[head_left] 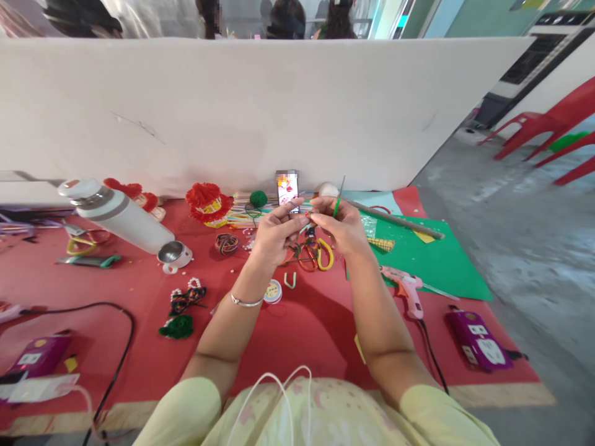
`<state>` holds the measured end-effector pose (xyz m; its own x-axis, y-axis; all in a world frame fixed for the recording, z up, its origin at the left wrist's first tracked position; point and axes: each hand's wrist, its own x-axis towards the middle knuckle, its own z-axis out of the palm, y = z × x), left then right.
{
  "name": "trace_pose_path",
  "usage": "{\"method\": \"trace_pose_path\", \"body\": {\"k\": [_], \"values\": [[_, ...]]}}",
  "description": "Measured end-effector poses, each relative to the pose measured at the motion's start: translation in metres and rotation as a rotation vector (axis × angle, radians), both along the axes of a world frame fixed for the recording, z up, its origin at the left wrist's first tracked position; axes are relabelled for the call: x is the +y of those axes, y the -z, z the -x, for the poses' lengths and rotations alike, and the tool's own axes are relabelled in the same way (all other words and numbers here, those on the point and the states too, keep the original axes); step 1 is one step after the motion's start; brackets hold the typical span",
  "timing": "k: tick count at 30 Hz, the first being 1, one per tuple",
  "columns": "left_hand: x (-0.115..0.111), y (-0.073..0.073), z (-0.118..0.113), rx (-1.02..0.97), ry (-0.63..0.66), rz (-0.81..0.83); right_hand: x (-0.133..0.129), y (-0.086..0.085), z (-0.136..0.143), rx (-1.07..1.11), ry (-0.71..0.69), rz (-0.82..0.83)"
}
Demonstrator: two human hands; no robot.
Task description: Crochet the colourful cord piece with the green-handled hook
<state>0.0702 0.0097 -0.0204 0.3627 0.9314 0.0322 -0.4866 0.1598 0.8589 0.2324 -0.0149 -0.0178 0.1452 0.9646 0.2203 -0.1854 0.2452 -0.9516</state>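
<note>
My left hand (274,234) and my right hand (341,226) meet over the middle of the red table, thumbs and fingertips pinched close together. Between the fingertips is a small reddish piece, too small to make out. A thin green-and-grey tool (338,201), perhaps tweezers, points upward out of my right hand. Just behind the hands a lit phone (287,186) leans upright against the white board. Scissors with yellow handles (325,254) lie under the hands, beside dark multicoloured yarn. Near my left wrist is a round spool (273,291).
A white bottle (125,217) and a steel cup (173,254) stand left, near a red yarn piece (207,203). Right are a green sheet (446,266), a pink glue gun (406,290) and a purple power box (478,341). A white board (232,111) rises behind.
</note>
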Motion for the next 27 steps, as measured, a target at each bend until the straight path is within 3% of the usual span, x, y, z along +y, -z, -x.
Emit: {"method": "trace_pose_path", "body": {"k": [22,27], "values": [[0.0002,0.0017,-0.0006,0.028,-0.038,-0.043,0.0017,0.0058,-0.0006,-0.062,0.005,-0.049],[0.0007,0.0002,0.0001,0.007,-0.054,-0.003,0.0083,0.008,0.0004,0.025,0.127,-0.089]]}}
